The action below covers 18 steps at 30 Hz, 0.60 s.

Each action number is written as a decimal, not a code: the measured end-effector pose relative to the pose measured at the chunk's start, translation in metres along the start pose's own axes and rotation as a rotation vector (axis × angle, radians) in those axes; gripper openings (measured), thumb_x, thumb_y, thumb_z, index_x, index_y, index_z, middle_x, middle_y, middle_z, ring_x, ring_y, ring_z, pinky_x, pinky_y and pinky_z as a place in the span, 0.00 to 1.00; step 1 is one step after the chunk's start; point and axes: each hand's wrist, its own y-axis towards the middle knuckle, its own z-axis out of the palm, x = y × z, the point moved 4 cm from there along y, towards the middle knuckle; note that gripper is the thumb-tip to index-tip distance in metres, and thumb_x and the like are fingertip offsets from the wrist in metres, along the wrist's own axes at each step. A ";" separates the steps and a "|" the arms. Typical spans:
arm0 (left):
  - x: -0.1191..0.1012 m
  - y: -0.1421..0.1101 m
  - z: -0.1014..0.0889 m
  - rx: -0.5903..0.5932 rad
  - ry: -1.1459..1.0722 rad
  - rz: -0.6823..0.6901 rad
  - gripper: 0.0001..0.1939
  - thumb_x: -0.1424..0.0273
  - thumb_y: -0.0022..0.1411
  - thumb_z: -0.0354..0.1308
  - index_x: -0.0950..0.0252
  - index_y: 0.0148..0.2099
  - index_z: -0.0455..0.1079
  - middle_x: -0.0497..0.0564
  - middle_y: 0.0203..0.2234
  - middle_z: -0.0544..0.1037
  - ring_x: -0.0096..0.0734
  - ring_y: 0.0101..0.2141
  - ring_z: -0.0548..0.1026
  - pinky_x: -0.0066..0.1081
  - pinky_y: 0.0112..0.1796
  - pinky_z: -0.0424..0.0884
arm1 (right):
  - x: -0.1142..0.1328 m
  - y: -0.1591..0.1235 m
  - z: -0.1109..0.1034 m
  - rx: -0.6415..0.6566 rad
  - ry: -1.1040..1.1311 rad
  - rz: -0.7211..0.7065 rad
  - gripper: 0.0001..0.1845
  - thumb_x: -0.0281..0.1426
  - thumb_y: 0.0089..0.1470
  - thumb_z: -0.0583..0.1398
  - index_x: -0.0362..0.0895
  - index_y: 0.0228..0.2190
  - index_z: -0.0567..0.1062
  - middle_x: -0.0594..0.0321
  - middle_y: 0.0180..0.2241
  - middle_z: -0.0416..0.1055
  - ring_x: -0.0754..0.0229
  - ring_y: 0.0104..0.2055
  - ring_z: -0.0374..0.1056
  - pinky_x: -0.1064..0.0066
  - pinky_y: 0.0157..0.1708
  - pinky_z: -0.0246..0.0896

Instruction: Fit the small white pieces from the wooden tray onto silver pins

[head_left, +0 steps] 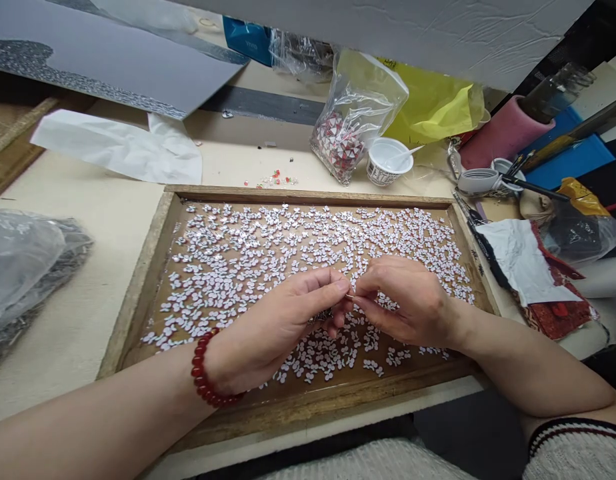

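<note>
My left hand (293, 303), with a red bead bracelet (203, 373) on its wrist, is curled above the tray. A dark, shiny cluster of small metal pieces (322, 315) shows partly under its fingers. Thumb and forefinger pinch one end of a thin pin-like piece (351, 296). My right hand (405, 300) meets it from the other side, thumb and forefinger closed at the piece's other end. Below both hands lies a wooden-framed tray (308, 195), its brown base covered with many small white cherry-shaped pieces (228, 267).
Behind the tray stand a clear bag of red and white pieces (338, 143) and a white cup (388, 163) with a spoon. Bagged dark material (28, 280) lies left. White paper (518, 260) on red cloth, a pink roll (508, 133) and tools crowd the right.
</note>
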 end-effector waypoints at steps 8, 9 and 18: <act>-0.001 0.000 0.000 -0.011 0.009 0.012 0.12 0.62 0.59 0.57 0.64 0.29 0.65 0.46 0.25 0.67 0.28 0.29 0.64 0.30 0.33 0.61 | 0.000 -0.001 0.001 -0.003 -0.002 0.003 0.03 0.27 0.57 0.55 0.43 0.30 0.66 0.66 0.24 0.67 0.68 0.27 0.60 0.73 0.29 0.58; -0.001 0.000 0.000 -0.007 0.007 0.011 0.12 0.62 0.60 0.56 0.65 0.29 0.65 0.46 0.25 0.67 0.28 0.29 0.64 0.29 0.33 0.61 | 0.000 -0.001 0.001 -0.002 -0.002 0.003 0.02 0.27 0.57 0.55 0.43 0.30 0.66 0.66 0.24 0.67 0.68 0.27 0.60 0.73 0.29 0.58; -0.001 0.000 0.000 0.015 0.000 0.013 0.12 0.63 0.62 0.54 0.66 0.31 0.65 0.46 0.26 0.66 0.27 0.29 0.63 0.28 0.33 0.61 | -0.002 -0.001 0.001 -0.015 0.001 0.019 0.03 0.25 0.55 0.56 0.43 0.30 0.66 0.67 0.23 0.66 0.68 0.26 0.59 0.73 0.29 0.57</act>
